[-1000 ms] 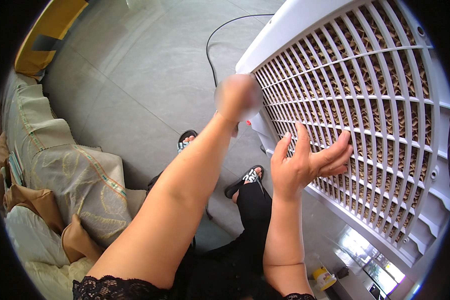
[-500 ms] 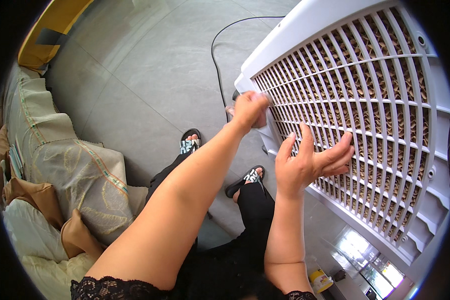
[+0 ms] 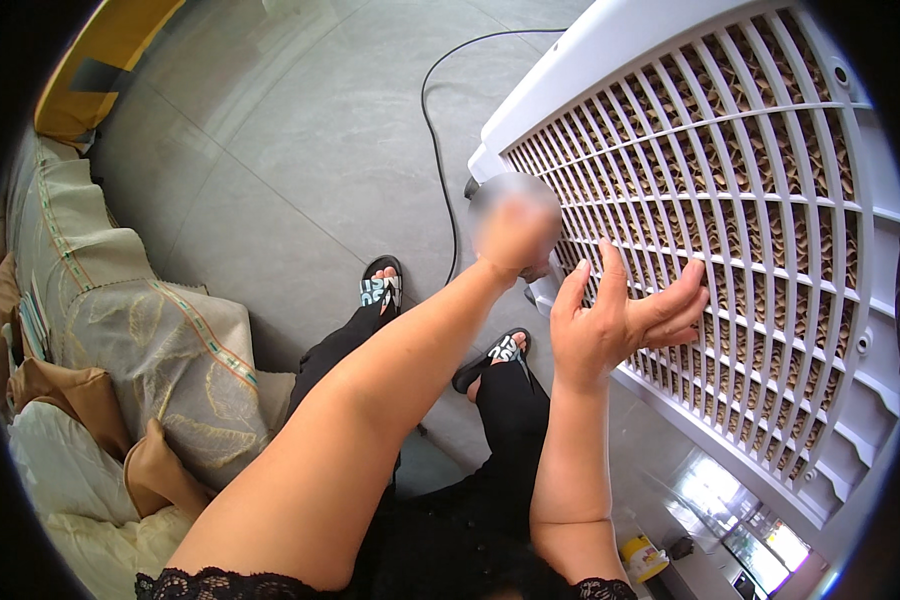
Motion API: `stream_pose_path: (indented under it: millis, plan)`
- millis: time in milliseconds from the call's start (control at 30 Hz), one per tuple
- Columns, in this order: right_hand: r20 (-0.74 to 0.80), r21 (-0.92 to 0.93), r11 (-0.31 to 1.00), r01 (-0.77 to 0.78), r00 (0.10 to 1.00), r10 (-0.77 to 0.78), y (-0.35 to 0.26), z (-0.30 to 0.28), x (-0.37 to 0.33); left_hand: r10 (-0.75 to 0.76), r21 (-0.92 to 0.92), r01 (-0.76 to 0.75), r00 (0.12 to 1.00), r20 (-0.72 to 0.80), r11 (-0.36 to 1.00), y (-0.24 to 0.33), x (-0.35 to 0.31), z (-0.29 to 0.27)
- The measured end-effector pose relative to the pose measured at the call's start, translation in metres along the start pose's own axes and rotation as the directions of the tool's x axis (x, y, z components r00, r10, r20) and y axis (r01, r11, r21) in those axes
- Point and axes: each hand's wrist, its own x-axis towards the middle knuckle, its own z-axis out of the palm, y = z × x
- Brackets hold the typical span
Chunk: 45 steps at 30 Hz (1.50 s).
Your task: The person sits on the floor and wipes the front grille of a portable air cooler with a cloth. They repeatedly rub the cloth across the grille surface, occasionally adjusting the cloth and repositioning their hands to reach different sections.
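A large white slatted grille panel, with brown honeycomb-like padding behind its bars, fills the right side. It looks like the side of an air cooler. My right hand is against the lower part of the grille, its fingers spread and nothing in its grasp. At the near-left edge of the panel is my left hand. A round blur covers its fingers, so what it holds, if anything, is hidden.
A black cable curves over the grey tiled floor behind the panel. Patterned fabric and brown cushions lie at the left. My feet in black slippers stand below. A yellow-and-white bucket sits at lower right.
My left hand has shifted slightly right and down along the panel's edge. My right hand stays in the same place on the grille.
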Motion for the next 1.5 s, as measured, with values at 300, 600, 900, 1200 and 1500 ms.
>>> stream_pose_path:
  millis: [300, 600, 900, 1200, 1500]
  plan:
    - [-0.005, -0.001, 1.000, -0.004, 1.000, 0.004, -0.003, 0.000, 0.001, 0.350, 0.225, -0.349, 0.936, 0.037, 0.910, -0.017, 0.017, -0.003]
    - [-0.006, -0.008, 1.000, 0.002, 1.000, -0.003, -0.005, -0.001, 0.002, 0.311, 0.676, -0.284, 0.947, 0.084, 0.681, 0.012, 0.013, -0.014]
    - [-0.007, 0.001, 1.000, 0.011, 1.000, -0.011, -0.004, 0.000, 0.004, 0.321, 0.703, -0.155, 0.941, -0.109, 0.694, 0.001, 0.026, -0.037]
    - [-0.014, -0.010, 1.000, -0.002, 1.000, 0.001, -0.004, 0.001, 0.004, 0.219, 0.775, -0.362, 0.932, 0.289, 0.518, -0.021, 0.021, -0.023]
    - [0.010, 0.006, 1.000, 0.013, 1.000, -0.013, 0.000, -0.003, 0.001, -0.575, -0.320, 0.628, 0.778, 0.254, 0.709, 0.045, 0.009, -0.046]
